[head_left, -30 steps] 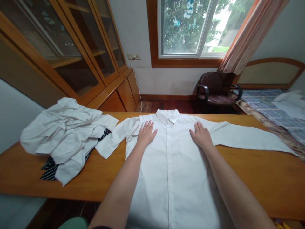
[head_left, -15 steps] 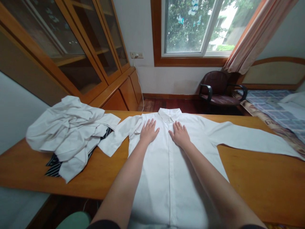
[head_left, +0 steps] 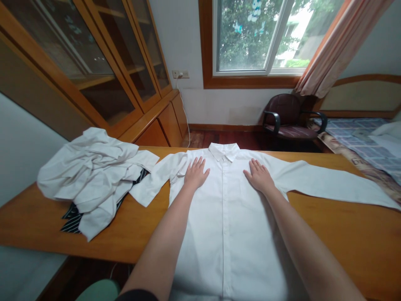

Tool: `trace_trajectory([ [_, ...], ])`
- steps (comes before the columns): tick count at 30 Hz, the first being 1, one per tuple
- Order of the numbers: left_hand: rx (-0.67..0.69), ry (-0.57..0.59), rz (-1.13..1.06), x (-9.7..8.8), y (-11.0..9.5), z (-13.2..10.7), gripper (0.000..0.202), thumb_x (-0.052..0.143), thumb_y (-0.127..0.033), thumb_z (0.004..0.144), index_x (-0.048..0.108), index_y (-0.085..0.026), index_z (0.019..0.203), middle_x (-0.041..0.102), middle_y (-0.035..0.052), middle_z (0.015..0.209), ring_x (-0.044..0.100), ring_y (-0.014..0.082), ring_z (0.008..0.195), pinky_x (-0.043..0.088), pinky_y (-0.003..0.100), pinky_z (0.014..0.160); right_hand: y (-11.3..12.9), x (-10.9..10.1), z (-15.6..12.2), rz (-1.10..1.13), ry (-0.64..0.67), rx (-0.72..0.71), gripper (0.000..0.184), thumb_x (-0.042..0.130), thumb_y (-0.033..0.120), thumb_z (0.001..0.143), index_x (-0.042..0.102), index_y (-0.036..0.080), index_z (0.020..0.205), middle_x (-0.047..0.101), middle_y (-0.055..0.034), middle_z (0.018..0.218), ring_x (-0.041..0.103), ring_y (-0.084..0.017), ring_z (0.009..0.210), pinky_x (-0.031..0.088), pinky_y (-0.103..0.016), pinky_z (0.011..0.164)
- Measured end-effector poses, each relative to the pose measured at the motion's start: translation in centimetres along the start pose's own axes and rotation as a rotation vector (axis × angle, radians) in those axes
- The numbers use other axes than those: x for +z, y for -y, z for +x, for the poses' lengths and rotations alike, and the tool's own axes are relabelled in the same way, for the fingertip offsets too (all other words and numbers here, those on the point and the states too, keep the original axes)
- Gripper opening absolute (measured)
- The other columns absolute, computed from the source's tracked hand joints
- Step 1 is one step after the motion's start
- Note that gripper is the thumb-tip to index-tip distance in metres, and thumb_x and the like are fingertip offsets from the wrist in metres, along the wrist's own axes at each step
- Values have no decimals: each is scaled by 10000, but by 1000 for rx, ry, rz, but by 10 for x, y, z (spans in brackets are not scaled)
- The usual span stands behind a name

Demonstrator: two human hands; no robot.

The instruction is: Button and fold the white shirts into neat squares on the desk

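A white button-up shirt (head_left: 208, 230) lies front side up on the wooden table (head_left: 344, 234), its collar toward the far edge. One sleeve stretches out to the right; the other bends toward the left and looks creased near the shoulder. My left hand (head_left: 196, 173) rests flat on the chest just left of the collar, fingers spread. On the opposite side of the button strip, my right hand (head_left: 259, 175) also lies flat on the cloth with its fingers out. Neither hand grips the fabric.
A crumpled heap of white clothing (head_left: 94, 167) sits on the table's left, with black striped cloth (head_left: 72, 221) under it. Beyond stand a glass-door cabinet (head_left: 125, 83), a dark office chair (head_left: 285, 115) and a bed (head_left: 366, 129). A green stool (head_left: 98, 290) shows below the near edge.
My right hand has slid rightward across the shirt's chest, away from the button strip. My left hand stays in the same place.
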State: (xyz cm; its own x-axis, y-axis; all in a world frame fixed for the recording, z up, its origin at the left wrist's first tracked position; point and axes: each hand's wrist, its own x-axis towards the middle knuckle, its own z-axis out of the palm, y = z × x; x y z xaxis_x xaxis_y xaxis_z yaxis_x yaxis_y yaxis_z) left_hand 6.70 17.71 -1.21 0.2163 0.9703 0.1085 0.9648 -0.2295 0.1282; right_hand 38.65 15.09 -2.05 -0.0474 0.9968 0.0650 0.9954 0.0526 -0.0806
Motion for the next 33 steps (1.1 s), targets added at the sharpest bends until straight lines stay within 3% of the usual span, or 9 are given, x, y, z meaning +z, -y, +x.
trace_trajectory([
  [4, -9, -7, -14, 0, 0, 0, 632, 321, -512, 1002, 346, -225, 1564, 259, 38, 1657, 186, 238, 1546, 155, 473, 1256, -18, 1, -3, -14, -33, -15, 667, 313, 476, 1020, 356, 52, 1533, 303, -168, 1626, 243, -272, 1520, 241, -429, 1214],
  [7, -16, -8, -18, 0, -1, 0, 626, 328, -504, 1001, 357, -220, 1558, 267, 43, 1654, 195, 240, 1543, 177, 477, 1249, -15, -4, -8, -19, -43, -6, 617, 324, 423, 1027, 386, 47, 1511, 329, -176, 1613, 267, -278, 1510, 238, -439, 1212],
  [11, -20, -61, -22, 2, 0, 2, 585, 369, -443, 996, 429, -178, 1515, 344, 80, 1624, 260, 244, 1520, 222, 450, 1239, 11, -13, -27, -16, -58, 4, 525, 334, 325, 1027, 446, 52, 1461, 389, -208, 1575, 326, -310, 1480, 264, -507, 1186],
  [16, 25, -202, -117, 3, 5, 2, 410, 433, -237, 958, 621, -133, 1307, 596, 124, 1414, 474, 242, 1373, 331, 387, 1186, 55, -11, -63, 96, -74, -155, 507, 357, 356, 1029, 483, 101, 1449, 416, -151, 1573, 348, -288, 1474, 280, -466, 1192],
  [19, 73, -248, -164, -3, 7, -6, 370, 407, -167, 959, 648, -165, 1239, 678, 97, 1246, 573, 221, 1216, 416, 356, 1108, 65, -6, -74, 129, -107, -174, 517, 387, 376, 1022, 487, 115, 1456, 401, -132, 1584, 328, -289, 1485, 252, -476, 1207],
  [22, 77, -364, -190, -12, 8, -19, 351, 408, -159, 968, 647, -191, 1222, 671, 97, 1143, 575, 240, 1135, 439, 377, 1062, 65, -6, -75, 154, -111, -169, 504, 388, 366, 1021, 505, 119, 1444, 429, -119, 1570, 346, -279, 1476, 263, -463, 1206],
  [28, -265, -583, -103, -42, 30, -31, 313, 544, -286, 932, 630, -174, 1212, 581, 158, 1178, 503, 345, 1146, 426, 473, 1004, 64, -9, -72, 188, -133, -167, 476, 403, 353, 1013, 542, 137, 1413, 470, -122, 1542, 368, -271, 1464, 278, -464, 1199],
  [31, -353, -609, -112, -57, 53, -28, 346, 580, -354, 913, 614, -159, 1197, 566, 174, 1178, 491, 365, 1160, 411, 497, 1021, 64, -8, -73, 195, -145, -164, 467, 411, 349, 1011, 551, 137, 1402, 484, -126, 1530, 378, -269, 1457, 285, -463, 1197],
  [33, -373, -633, -168, -63, 70, -28, 298, 539, -309, 923, 605, -154, 1168, 573, 164, 1137, 529, 332, 1109, 411, 480, 1035, 64, -9, -73, 196, -147, -165, 460, 412, 342, 1011, 558, 133, 1394, 489, -128, 1527, 381, -267, 1454, 288, -460, 1197],
])
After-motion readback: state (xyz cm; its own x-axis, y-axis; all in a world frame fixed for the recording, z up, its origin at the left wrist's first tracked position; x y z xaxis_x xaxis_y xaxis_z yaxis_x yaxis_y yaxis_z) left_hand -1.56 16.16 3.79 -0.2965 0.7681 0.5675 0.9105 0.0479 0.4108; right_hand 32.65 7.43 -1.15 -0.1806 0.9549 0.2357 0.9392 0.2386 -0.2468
